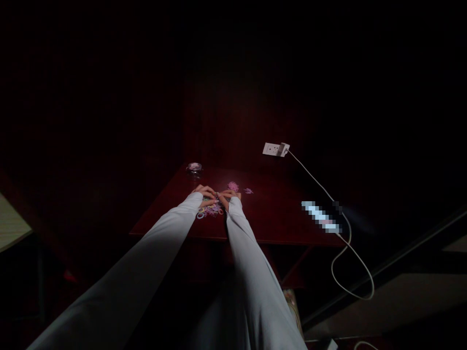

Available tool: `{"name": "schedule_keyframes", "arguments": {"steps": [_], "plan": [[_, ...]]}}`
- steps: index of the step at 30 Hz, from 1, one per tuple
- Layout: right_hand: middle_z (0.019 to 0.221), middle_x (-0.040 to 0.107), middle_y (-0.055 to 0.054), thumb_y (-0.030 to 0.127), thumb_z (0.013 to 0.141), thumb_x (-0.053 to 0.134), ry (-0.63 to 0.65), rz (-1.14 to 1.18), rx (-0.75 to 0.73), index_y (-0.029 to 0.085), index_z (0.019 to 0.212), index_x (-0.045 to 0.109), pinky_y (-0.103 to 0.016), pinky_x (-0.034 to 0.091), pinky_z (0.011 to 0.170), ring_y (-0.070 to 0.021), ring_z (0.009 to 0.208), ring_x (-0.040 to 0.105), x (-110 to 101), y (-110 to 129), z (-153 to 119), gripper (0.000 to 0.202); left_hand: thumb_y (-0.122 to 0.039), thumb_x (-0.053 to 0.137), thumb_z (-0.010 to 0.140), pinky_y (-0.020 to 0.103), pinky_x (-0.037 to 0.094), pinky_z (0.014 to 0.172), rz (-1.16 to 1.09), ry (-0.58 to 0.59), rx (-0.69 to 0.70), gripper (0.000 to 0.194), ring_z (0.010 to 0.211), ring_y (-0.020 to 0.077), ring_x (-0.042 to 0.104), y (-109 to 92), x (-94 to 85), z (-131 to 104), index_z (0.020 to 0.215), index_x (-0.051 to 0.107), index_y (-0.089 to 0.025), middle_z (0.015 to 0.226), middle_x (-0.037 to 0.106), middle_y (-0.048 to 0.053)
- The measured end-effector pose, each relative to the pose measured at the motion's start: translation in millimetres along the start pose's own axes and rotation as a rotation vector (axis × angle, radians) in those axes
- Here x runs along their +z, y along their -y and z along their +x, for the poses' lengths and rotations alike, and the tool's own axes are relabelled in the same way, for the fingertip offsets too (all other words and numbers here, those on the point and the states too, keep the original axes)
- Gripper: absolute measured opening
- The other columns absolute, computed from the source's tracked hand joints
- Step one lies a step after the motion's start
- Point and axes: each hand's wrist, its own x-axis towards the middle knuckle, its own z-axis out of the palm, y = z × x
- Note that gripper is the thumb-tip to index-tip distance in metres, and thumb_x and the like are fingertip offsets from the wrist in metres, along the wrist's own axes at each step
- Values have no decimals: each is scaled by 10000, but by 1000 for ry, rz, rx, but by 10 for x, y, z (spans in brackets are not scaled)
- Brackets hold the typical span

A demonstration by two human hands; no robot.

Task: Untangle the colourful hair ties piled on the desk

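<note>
A heap of small coloured elastic hair ties (pixel 210 210) lies near the front of the dark red table (pixel 284 218). Over its far side, my left hand (pixel 205 192) has its fingers curled and drawn toward the thumb. Close by on the right, my right hand (pixel 230 195) is closed in a pinch, its fingertips almost meeting those of the left. Whatever the fingertips hold is too small and dim to make out. Just beyond the right hand sits a pile of pink hair ties (pixel 232 186), with a small purple cluster (pixel 248 191) beside it.
A round clear container (pixel 194 168) stands at the table's back left. On the wall behind is a socket (pixel 272 149) with a white charger (pixel 283 149). Its cable (pixel 310 173) runs to a blurred bright-screened phone (pixel 321 217) on the right and loops past the table edge.
</note>
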Motion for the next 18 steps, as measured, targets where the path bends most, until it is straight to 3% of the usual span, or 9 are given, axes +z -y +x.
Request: {"name": "schedule_keyframes", "arguments": {"steps": [10,18], "plan": [[1265,766,-50,400,961,759,60,20,1,297,948,903,-386,504,1070,-273,1244,589,-7,29,-37,178,-552,702,982,452,492,1056,-26,25,11,322,1115,309,622,21,-10,22,909,889,-300,1242,812,83],[1151,787,-40,305,915,817,-8,-19,13,298,904,885,-399,528,1071,-246,1198,635,-18,41,-12,69,-579,723,956,439,497,1034,-19,16,-8,325,1103,308,637,143,63,38,884,874,-300,1178,813,82]]}}
